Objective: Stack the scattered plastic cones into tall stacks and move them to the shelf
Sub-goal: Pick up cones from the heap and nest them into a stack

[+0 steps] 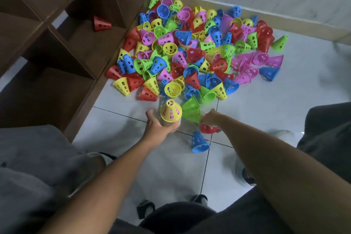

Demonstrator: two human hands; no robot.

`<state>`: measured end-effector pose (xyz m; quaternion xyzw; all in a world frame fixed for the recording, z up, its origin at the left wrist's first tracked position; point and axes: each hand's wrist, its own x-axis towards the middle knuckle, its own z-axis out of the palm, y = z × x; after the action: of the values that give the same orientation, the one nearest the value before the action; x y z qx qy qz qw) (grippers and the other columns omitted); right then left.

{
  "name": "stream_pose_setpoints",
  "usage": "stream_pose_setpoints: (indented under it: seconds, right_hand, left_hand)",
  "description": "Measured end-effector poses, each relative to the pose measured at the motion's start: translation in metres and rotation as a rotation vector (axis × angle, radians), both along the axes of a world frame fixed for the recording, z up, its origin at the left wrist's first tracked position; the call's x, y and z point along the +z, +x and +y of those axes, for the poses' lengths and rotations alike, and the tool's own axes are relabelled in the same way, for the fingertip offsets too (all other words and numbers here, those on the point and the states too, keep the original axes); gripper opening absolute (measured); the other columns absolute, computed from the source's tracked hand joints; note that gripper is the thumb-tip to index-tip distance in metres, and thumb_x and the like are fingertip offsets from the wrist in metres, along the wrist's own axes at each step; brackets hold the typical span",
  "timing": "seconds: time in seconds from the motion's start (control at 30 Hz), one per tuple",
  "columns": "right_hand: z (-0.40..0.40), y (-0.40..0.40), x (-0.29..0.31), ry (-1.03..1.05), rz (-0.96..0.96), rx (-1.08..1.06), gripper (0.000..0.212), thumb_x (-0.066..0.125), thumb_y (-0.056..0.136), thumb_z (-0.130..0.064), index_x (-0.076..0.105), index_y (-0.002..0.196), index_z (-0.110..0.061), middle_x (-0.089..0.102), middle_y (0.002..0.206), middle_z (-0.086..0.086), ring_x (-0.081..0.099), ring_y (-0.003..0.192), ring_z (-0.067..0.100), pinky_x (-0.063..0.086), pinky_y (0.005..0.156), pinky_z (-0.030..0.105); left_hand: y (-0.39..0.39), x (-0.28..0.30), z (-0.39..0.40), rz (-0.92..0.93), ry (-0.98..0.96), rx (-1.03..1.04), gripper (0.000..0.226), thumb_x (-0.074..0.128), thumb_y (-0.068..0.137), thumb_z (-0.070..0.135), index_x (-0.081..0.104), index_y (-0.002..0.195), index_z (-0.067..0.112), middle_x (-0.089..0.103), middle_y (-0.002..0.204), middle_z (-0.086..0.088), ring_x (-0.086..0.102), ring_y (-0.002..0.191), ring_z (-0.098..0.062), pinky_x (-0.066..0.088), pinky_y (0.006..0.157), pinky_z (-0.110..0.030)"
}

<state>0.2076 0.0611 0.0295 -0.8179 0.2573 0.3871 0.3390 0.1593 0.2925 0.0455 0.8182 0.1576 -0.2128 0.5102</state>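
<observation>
Stacking | left hand point(158, 125) clamped round yellow-topped stack point(171, 113), upright to take more | right hand point(209, 118) pinched red cone point(209, 128) | pile point(190, 49) on floor beside shelf point(57, 30), one red cone inside.

A heap of cones point(191, 47) is lying on the floor point(266, 112) right of the shelf point(57, 30), one cone point(101, 23) is sitting in a shelf compartment, and a lone cone point(199, 142) is standing nearer, between both arms.
</observation>
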Motion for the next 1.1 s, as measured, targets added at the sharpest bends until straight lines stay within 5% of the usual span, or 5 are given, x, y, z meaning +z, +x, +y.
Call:
stream_pose_setpoints:
  seconds: [0.17,0.3,0.73,0.83,1.1]
  right_hand:
    - [-0.006,-0.004,-0.018,0.032,0.021,-0.046,0.041,0.06,0.096,-0.013,0.052,0.134,0.002,0.058,0.086,0.005,0.06,0.067,0.015,0.046,0.037,0.017]
    - [-0.009,-0.012,-0.029,-0.095,-0.008,-0.011,0.036,0.058,0.097,-0.025,0.053,0.118,0.004,0.063,0.106,0.019,0.066,0.087,0.031,0.06,0.08,0.041]
    - [-0.009,-0.059,-0.038,0.274,0.163,-0.463,0.038,0.069,0.092,-0.026,0.056,0.121,-0.006,0.059,0.119,0.018,0.06,0.099,0.032,0.056,0.078,0.043]
    - [-0.015,-0.062,-0.03,0.387,0.128,-0.571,0.034,0.07,0.092,-0.025,0.056,0.118,-0.007,0.059,0.106,0.015,0.061,0.099,0.034,0.057,0.083,0.048]
    - [-0.021,-0.046,0.05,0.562,0.013,-0.639,0.018,0.065,0.096,-0.022,0.056,0.098,-0.006,0.059,0.106,0.014,0.063,0.092,0.029,0.056,0.087,0.047]
  left_hand:
    - [-0.023,-0.023,-0.027,0.295,0.193,-0.026,0.074,0.077,0.084,0.047,0.037,0.128,0.003,0.055,0.133,-0.02,0.057,0.121,-0.033,0.044,0.088,-0.033]
    - [-0.03,-0.038,-0.048,0.326,0.234,-0.173,0.059,0.064,0.092,0.052,0.055,0.127,0.006,0.062,0.13,-0.014,0.058,0.12,-0.03,0.038,0.079,-0.027]
    - [-0.04,-0.053,-0.097,0.462,0.134,0.011,0.046,0.061,0.096,0.042,0.062,0.116,0.001,0.067,0.115,-0.015,0.065,0.105,-0.031,0.051,0.083,-0.033]
    - [-0.042,-0.045,-0.099,0.549,-0.054,0.231,0.029,0.069,0.094,0.03,0.06,0.098,0.003,0.06,0.09,-0.011,0.06,0.082,-0.024,0.055,0.086,-0.037]
    - [-0.038,0.006,-0.098,0.458,-0.323,0.436,0.033,0.071,0.091,0.036,0.065,0.107,0.008,0.063,0.095,-0.008,0.063,0.074,-0.021,0.059,0.08,-0.039]
